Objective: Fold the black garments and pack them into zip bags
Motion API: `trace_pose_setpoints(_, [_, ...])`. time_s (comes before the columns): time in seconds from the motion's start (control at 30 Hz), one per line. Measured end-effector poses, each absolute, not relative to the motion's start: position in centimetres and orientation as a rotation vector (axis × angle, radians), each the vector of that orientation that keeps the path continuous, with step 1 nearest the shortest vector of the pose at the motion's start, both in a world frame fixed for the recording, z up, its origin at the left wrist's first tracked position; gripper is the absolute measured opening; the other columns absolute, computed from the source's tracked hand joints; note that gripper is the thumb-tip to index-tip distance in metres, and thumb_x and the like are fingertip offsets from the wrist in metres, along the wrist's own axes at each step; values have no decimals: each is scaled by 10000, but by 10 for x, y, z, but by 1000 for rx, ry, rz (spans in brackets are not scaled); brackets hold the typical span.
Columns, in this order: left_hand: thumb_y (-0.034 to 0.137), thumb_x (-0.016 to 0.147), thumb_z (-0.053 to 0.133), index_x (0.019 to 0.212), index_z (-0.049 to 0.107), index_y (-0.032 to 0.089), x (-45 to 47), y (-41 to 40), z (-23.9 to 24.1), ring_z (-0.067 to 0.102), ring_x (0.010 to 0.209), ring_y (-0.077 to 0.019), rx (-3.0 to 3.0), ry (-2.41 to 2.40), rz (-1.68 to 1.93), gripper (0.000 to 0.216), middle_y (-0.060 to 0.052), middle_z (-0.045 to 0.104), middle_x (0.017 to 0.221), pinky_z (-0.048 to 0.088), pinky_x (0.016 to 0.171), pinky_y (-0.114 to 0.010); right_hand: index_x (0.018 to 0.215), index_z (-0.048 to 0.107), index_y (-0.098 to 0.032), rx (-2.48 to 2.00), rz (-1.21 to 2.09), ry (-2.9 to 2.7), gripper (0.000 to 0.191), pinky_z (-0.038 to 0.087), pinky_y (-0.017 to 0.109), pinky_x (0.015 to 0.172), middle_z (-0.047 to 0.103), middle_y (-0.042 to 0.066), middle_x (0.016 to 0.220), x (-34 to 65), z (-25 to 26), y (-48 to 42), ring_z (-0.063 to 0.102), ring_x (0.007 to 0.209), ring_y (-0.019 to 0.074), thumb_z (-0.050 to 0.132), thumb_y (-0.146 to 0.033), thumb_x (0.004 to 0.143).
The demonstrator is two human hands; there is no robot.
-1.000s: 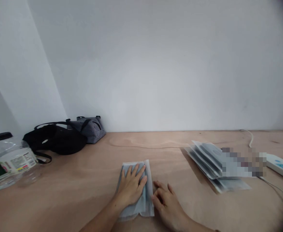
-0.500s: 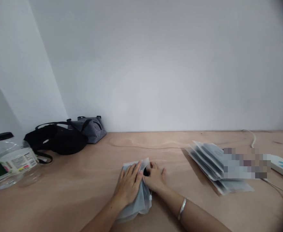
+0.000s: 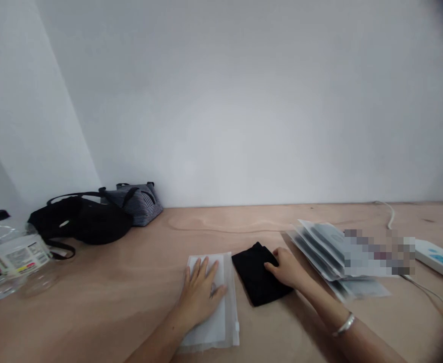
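My left hand [image 3: 202,297] lies flat on a frosted plastic zip bag [image 3: 221,322], which looks flat and holds nothing visible. Just to its right sits a folded black cloth [image 3: 255,277], lying directly on the wooden table [image 3: 111,297]. My right hand [image 3: 285,268] rests on the cloth's right side, fingers over it, not clearly gripping. Part of the cloth's underside is hidden.
A fanned stack of plastic bags [image 3: 316,252], partly pixelated, lies right of my right hand. Behind it are a white power strip [image 3: 439,259] and a cable [image 3: 390,217]. At left stand a large plastic bottle [image 3: 13,257], a black bag [image 3: 79,222] and a striped bag [image 3: 138,204].
The black cloth has come out of the plastic bag and now lies to its right. My right hand has moved rightward with it, and the bag has flattened under my left hand.
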State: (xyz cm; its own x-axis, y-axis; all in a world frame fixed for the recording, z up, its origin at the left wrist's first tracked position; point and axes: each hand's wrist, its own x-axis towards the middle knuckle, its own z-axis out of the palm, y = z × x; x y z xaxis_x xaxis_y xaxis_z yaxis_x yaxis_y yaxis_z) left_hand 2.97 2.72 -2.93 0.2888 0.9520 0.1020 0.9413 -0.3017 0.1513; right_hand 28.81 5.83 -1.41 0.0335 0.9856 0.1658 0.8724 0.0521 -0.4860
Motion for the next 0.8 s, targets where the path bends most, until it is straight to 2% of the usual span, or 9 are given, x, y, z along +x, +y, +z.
trace_pose_setpoints(0.1, [497,881,245,1365,225,195,42,23,-25,82,1313,-242,2508,1758,325,571,-85,181,1431,102,1042,-479,1258,415,-132,-1671,146,-2081,573,253,413,977,444,150,1264,289,-4,40,372,1174,273,485,-411,763])
trace_pose_setpoints(0.17, [518,887,192,1373,180,231,48,21,-26,83,1314,-229,2507,1674,296,565,-64,156,1437,120,1038,-479,1307,354,-251,-1488,81,-2333,569,137,469,1016,365,78,1350,280,-2,29,262,1249,272,442,-474,790])
trace_pose_setpoints(0.23, [553,878,170,1372,160,266,47,20,-29,83,1311,-244,2493,1648,234,571,-61,141,1439,119,1027,-504,1294,355,-342,-1476,92,-2480,510,91,545,993,326,35,1381,271,-7,23,189,1277,302,369,-523,817])
trace_pose_setpoints(0.37, [592,859,183,1362,190,269,16,24,-30,85,1309,-258,2470,1731,129,598,-69,132,1434,101,1025,-512,1288,380,-321,-1801,35,-2359,495,191,569,931,306,65,1390,262,-19,32,148,1277,353,268,-524,851])
trace_pose_setpoints(0.57, [573,855,271,1344,232,290,-60,25,-25,109,1308,-241,2460,1750,95,566,-32,164,1425,110,1036,-482,1269,420,-267,-1907,-90,-2221,503,226,509,941,345,101,1361,269,-26,50,184,1271,333,294,-518,851])
trace_pose_setpoints(0.7, [551,855,316,1335,245,315,-78,22,-18,134,1305,-241,2474,1710,189,540,-16,198,1419,98,1035,-498,1211,470,-172,-1926,-190,-2093,429,315,416,899,400,163,1288,279,-22,50,329,1199,305,310,-384,874])
trace_pose_setpoints(0.8, [527,856,344,1335,270,288,-58,20,-7,141,1305,-244,2527,1661,309,541,-24,208,1419,79,1044,-492,1148,485,-124,-2044,-209,-1991,372,379,367,791,514,185,1094,287,-16,48,487,1016,294,392,-294,831])
